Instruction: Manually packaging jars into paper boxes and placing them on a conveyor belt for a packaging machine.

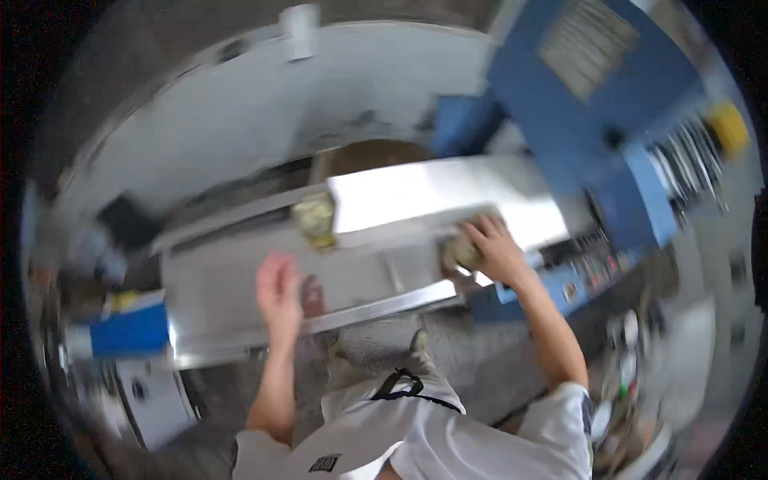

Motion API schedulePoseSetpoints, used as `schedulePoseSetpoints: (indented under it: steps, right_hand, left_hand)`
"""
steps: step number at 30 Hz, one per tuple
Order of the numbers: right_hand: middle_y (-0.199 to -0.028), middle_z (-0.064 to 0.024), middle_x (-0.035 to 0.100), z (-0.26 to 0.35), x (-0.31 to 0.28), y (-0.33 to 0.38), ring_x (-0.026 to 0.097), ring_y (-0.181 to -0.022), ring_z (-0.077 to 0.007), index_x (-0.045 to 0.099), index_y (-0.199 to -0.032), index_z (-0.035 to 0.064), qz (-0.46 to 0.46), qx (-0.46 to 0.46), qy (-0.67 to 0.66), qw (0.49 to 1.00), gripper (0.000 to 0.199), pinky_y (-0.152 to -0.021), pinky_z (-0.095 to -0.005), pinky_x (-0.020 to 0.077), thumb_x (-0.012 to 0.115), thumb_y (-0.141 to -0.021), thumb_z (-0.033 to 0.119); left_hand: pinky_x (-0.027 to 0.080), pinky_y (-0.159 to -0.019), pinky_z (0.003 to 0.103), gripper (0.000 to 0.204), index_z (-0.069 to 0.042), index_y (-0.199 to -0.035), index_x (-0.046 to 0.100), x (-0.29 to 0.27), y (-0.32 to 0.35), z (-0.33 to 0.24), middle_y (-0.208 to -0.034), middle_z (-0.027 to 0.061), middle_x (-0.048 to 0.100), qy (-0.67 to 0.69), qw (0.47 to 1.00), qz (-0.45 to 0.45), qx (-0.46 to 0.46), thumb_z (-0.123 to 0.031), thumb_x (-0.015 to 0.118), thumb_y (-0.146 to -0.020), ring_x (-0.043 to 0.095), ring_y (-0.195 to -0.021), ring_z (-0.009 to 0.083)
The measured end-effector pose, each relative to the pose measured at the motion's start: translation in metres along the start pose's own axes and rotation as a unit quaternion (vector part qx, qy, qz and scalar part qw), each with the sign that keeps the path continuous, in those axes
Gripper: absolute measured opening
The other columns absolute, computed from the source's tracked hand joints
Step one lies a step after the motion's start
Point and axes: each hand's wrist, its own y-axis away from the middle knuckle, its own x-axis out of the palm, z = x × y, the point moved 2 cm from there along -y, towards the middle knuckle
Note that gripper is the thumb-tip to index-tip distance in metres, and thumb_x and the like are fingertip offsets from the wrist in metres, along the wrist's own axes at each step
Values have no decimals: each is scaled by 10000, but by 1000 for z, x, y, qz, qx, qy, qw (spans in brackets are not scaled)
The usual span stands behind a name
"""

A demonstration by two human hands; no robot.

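My left hand (pixel 278 292) is raised over the left part of a shiny metal worktop (pixel 224 280). It is blurred by motion; its fingers point away from me, a little bent, and I see nothing in them. My right hand (pixel 498 250) reaches over the right part of the worktop, its fingers curled round the top of a roundish yellow-green piece (pixel 462 253), too blurred to name. A similar yellowish piece (pixel 314 218) rests farther back, left of the middle, with neither hand touching it.
A large blue machine (pixel 592 88) stands at the right, with a row of controls (pixel 588 272) along its lower front. Behind the worktop there is a brown round-topped thing (pixel 372 156) near a pale wall (pixel 216 128). A blue box (pixel 130 331) sits beside the worktop's left end.
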Motion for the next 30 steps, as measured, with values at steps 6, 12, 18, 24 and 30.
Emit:
schedulePoseSetpoints:
  steps: [6, 12, 18, 24, 30]
  right_hand:
    - [-1308, -269, 460, -45, -6, -2, 441, -1233, -452, 419, -1423, 119, 147, -52, 12, 988, 928, -1067, -526, 373, 835, -606, 267]
    - [-1297, -257, 463, -50, -94, 59, 494, -1187, -412, 374, -1443, 73, -73, -66, -208, 973, 992, -1025, -492, 420, 862, -604, 276]
    - [-1353, -169, 516, -112, -49, 185, 509, -1245, -295, 377, -1449, -13, -149, 199, -801, 545, 855, -1080, -369, 375, 674, -784, 436]
    - [-1387, -158, 503, -139, 16, 277, 498, -1273, -285, 382, -1435, -29, -182, 236, -897, 326, 710, -1087, -418, 381, 537, -904, 416]
    - [-1384, -156, 503, -146, 35, 281, 502, -1271, -275, 372, -1451, -5, -157, 281, -873, 367, 697, -1092, -395, 372, 555, -905, 388]
  left_hand:
    - [542, -761, 272, 301, 21, -1230, 549, 101, 71, 1, -1100, 102, 641, 64, 996, -8, -66, -158, 577, -989, 653, -918, 165]
    - [536, -781, 281, 328, 23, -1205, 563, 215, 85, 13, -1060, 110, 656, 9, 986, 82, -148, -235, 548, -1003, 655, -944, 175]
    - [455, -980, 421, 999, 177, -1398, 314, 404, 55, -3, -1210, 349, 580, -260, 920, 279, -88, -637, 563, -875, 586, -1141, 421]
    - [451, -1002, 419, 1057, 270, -1365, 154, 480, 70, -28, -1248, 427, 492, -394, 878, 270, -25, -471, 663, -809, 557, -1157, 470]
    - [462, -993, 417, 995, 268, -1362, 145, 480, 67, -28, -1243, 420, 497, -404, 878, 254, -26, -341, 664, -770, 572, -1134, 463]
